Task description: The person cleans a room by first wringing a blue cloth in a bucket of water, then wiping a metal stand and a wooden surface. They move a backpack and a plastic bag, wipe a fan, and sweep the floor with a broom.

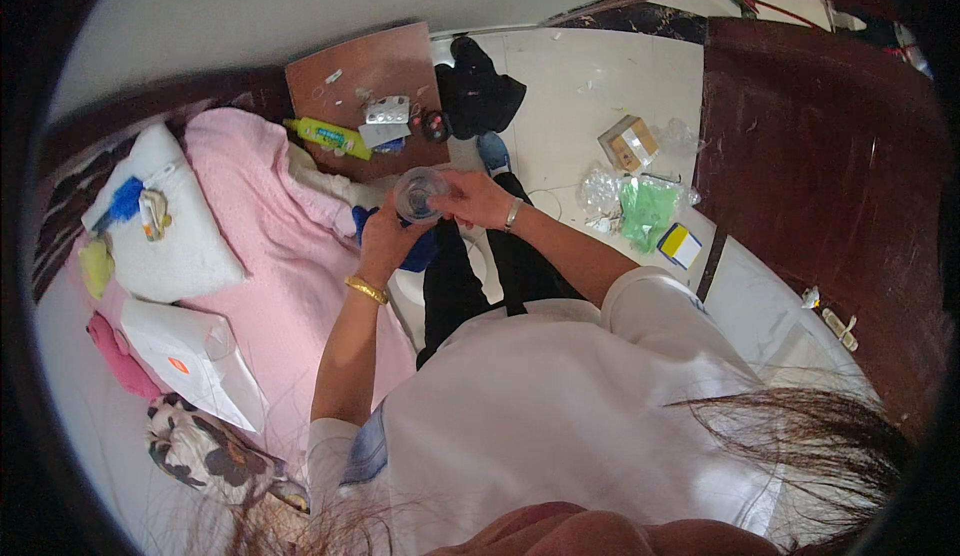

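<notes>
In front of my body a clear round cup (417, 187) is held up, with its open mouth facing me. My left hand (385, 235) wraps its near left side. A gold bracelet (367, 290) circles the left wrist. From the right, my right hand (478, 197) grips the cup, its fingers reaching the rim and partly covering it. What the cup contains is hard to make out. Below the hands a dark blue item (421, 253) shows near my black-trousered legs (454, 286).
To the left, a bed with a pink blanket (270, 286) carries a white pillow (180, 233) and a white paper bag (199, 361). Ahead, a brown tabletop (360, 53) holds a yellow-green packet (330, 138) and a blister pack (387, 110). A cardboard box (628, 143) and green plastic packaging (646, 211) lie right.
</notes>
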